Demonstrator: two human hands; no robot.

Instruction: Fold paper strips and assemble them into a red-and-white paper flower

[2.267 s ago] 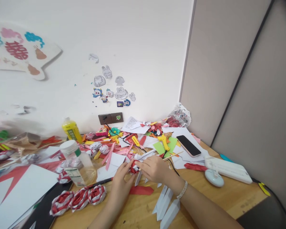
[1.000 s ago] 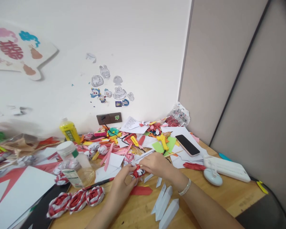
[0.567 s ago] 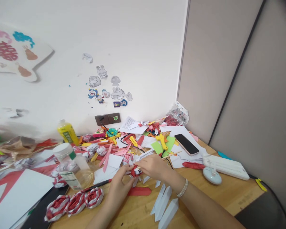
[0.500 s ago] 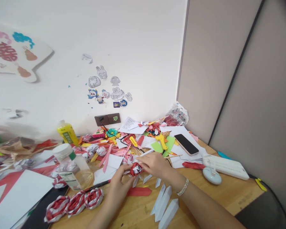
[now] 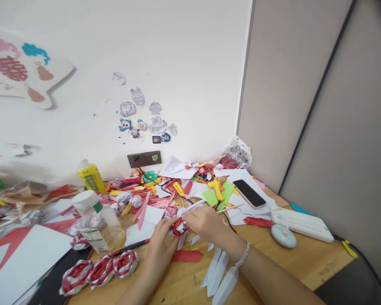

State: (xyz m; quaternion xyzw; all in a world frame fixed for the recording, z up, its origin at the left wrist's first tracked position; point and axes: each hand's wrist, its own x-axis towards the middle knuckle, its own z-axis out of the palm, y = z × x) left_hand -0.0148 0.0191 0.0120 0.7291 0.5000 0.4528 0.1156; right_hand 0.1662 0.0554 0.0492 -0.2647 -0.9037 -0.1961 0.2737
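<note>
A small red and white paper flower [image 5: 179, 227] is between my two hands over the table. My left hand [image 5: 161, 238] grips it from the left, thumb and fingers closed round its side. From the right, my right hand [image 5: 205, 223] pinches at the flower's upper edge; the fingertips are partly hidden. Folded white paper strips [image 5: 220, 273] lie below my right wrist, and a red paper strip [image 5: 187, 256] lies just beneath the flower. Three larger red and white twisted paper flowers [image 5: 101, 272] sit in a row to the left of my left forearm.
A clear jar with a white lid [image 5: 85, 201] and a yellow bottle [image 5: 91, 176] stand at left. Paper scraps cover the back, with a yellow glue gun [image 5: 216, 189]. A phone [image 5: 249, 193], a mouse [image 5: 283, 235] and a white power strip [image 5: 303, 223] lie at right.
My right hand has shifted slightly over the flower's upper edge, its fingers closer in. My left hand keeps its hold. The whole view has moved a little.
</note>
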